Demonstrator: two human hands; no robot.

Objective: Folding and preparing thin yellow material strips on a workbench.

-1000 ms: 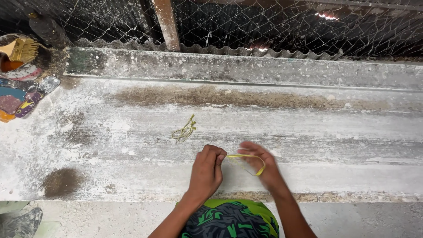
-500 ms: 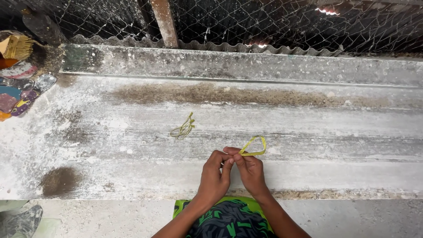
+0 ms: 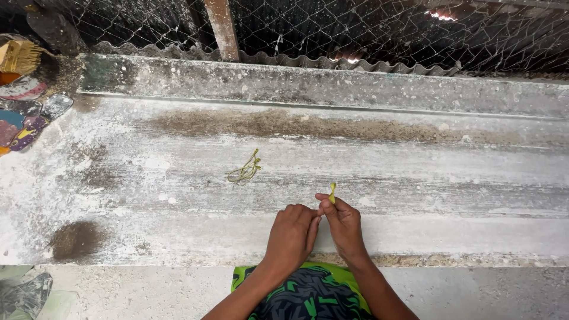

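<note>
My left hand (image 3: 291, 232) and my right hand (image 3: 344, 224) meet fingertip to fingertip low in the middle of the head view, over a dusty white concrete step (image 3: 415, 178). Between the fingertips they pinch a small yellow rubber band (image 3: 332, 192), folded so only a short end sticks up above my right thumb. A second bunch of yellow rubber bands (image 3: 244, 171) lies loose on the step, up and to the left of my hands, untouched.
A raised concrete ledge (image 3: 332, 89) runs along the back under a wire mesh fence (image 3: 355, 29) with a rusty post (image 3: 221, 26). Colourful sandals and a brush (image 3: 21, 89) sit at the far left. A dark stain (image 3: 76, 239) marks the step's lower left.
The yellow band was stretched into an open loop between my hands; now it is folded small and pinched between the fingertips. My hands have come together.
</note>
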